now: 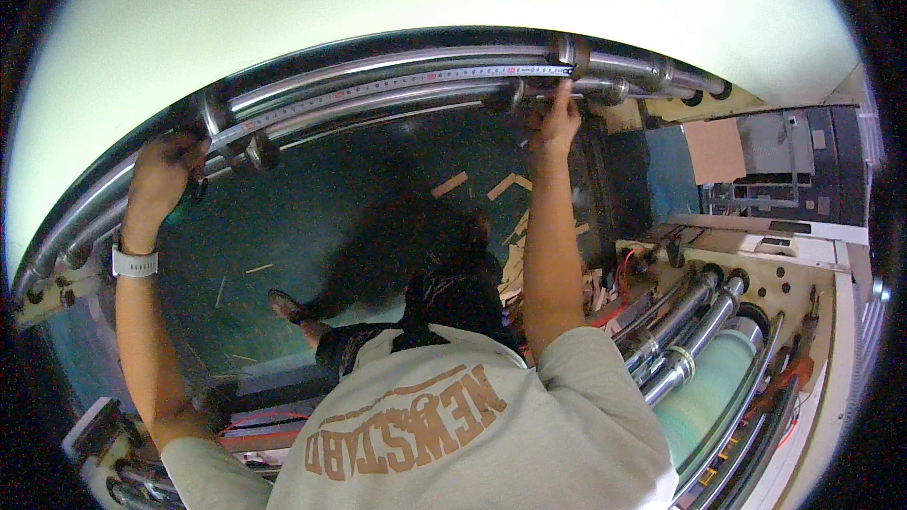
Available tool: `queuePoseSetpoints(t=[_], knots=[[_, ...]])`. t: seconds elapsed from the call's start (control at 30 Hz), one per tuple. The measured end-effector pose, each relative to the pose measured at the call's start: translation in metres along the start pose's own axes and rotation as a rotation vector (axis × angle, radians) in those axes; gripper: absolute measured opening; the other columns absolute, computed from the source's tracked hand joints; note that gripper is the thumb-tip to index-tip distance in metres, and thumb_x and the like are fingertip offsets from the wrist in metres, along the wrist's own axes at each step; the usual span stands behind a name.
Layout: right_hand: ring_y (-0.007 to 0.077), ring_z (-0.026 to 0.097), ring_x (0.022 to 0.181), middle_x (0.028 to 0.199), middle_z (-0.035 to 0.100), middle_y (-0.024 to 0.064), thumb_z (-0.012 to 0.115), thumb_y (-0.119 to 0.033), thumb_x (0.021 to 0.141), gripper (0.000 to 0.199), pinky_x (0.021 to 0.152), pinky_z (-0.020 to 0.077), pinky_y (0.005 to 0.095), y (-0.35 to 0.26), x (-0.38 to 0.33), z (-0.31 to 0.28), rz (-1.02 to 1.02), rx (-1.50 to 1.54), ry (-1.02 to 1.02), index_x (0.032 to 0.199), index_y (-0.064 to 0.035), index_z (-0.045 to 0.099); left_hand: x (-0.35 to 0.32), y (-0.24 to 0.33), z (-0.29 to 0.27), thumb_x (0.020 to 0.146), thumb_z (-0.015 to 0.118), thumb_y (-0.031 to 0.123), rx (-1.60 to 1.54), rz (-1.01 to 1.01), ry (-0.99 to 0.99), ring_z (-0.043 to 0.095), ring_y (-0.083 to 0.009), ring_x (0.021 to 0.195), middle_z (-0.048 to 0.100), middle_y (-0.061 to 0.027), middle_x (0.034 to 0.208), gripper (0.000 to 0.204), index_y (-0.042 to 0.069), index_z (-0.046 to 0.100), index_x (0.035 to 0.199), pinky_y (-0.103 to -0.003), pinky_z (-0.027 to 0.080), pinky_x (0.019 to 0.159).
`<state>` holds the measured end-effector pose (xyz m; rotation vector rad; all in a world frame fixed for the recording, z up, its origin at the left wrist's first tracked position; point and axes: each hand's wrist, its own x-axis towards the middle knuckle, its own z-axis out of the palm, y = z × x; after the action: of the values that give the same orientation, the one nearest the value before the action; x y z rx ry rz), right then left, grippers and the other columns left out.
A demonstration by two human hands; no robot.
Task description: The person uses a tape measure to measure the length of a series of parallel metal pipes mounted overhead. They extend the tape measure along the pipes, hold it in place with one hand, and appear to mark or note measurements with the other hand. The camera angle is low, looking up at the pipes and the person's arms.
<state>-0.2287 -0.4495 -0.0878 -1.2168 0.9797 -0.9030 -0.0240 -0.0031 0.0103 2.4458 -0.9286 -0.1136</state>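
Shadow darkens the fingers of the left hand (pixel 162 173), at the left end of the tape (pixel 432 76), so whether they pinch it cannot be told. The tape lies stretched along the rods (pixel 378 63), its right end by a collar (pixel 567 49). There the right hand (pixel 556 123) raises one finger to it; the others look curled, blurred. The right forearm partly hides pale scraps (pixel 513 269) on the floor (pixel 312 198); the shirt (pixel 416 416) cuts across a green roller (pixel 709 397).

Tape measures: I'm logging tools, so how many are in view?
1: the tape measure, stretched along the metal bars, between the left hand and right hand. Others could be hidden.
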Motion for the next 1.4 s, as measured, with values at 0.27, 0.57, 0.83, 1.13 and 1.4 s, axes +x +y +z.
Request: queuePoseSetpoints(t=[0.27, 0.57, 0.83, 1.13, 1.4], knots=[[0.0026, 0.036, 0.053, 0.066, 0.046, -0.0054, 0.058, -0.015, 0.081, 0.015, 0.043, 0.0285, 0.0179, -0.02, 0.019, 0.004, -0.502, 0.143, -0.078, 0.074, -0.0116, 0.045, 0.001, 0.013, -0.003, 0.079, 0.054, 0.024, 0.089, -0.05, -0.018, 0.053, -0.0242, 0.054, 0.054, -0.0116, 0.057, 0.029, 0.002, 0.055, 0.061, -0.033, 0.039, 0.052], [0.0089, 0.034, 0.062, 0.066, 0.04, -0.0029, 0.054, -0.013, 0.083, 0.017, 0.057, 0.0323, 0.0237, -0.003, 0.042, 0.011, -0.582, 0.065, 0.0, 0.07, -0.0086, 0.044, 0.0, -0.01, 0.002, 0.078, 0.056, 0.022, -0.049, -0.075, -0.068, 0.053, -0.0226, 0.053, 0.055, -0.0121, 0.057, 0.025, 0.001, 0.058, 0.066, -0.031, 0.04, 0.053], [0.0196, 0.048, 0.076, 0.08, 0.052, 0.0062, 0.051, -0.024, 0.084, 0.019, 0.066, 0.0401, 0.0352, 0.002, 0.07, -0.034, -0.382, 0.179, -0.221, 0.096, -0.0089, 0.048, 0.009, -0.015, 0.002, 0.077, 0.054, 0.032, 0.061, 0.009, -0.11, 0.057, -0.0284, 0.064, 0.059, -0.0139, 0.066, 0.029, 0.004, 0.063, 0.076, -0.038, 0.044, 0.061], [0.0239, 0.052, 0.08, 0.095, 0.056, 0.0123, 0.054, -0.022, 0.083, 0.019, 0.071, 0.0449, 0.0372, -0.012, 0.045, -0.011, -0.459, 0.076, -0.143, 0.088, -0.006, 0.045, 0.007, -0.007, -0.006, 0.074, 0.053, 0.028, 0.188, 0.015, -0.151, 0.057, -0.0332, 0.073, 0.059, -0.0169, 0.075, 0.024, 0.007, 0.063, 0.075, -0.042, 0.045, 0.067], [0.0239, 0.047, 0.099, 0.111, 0.051, 0.0092, 0.044, -0.026, 0.087, 0.033, 0.088, 0.0358, 0.0379, 0.001, 0.076, -0.035, -0.642, -0.304, -0.107, 0.114, -0.0084, 0.045, 0.012, -0.017, 0.007, 0.075, 0.053, 0.03, 0.149, 0.008, -0.101, 0.057, -0.032, 0.065, 0.059, -0.0167, 0.071, 0.027, 0.006, 0.063, 0.077, -0.041, 0.046, 0.063]])
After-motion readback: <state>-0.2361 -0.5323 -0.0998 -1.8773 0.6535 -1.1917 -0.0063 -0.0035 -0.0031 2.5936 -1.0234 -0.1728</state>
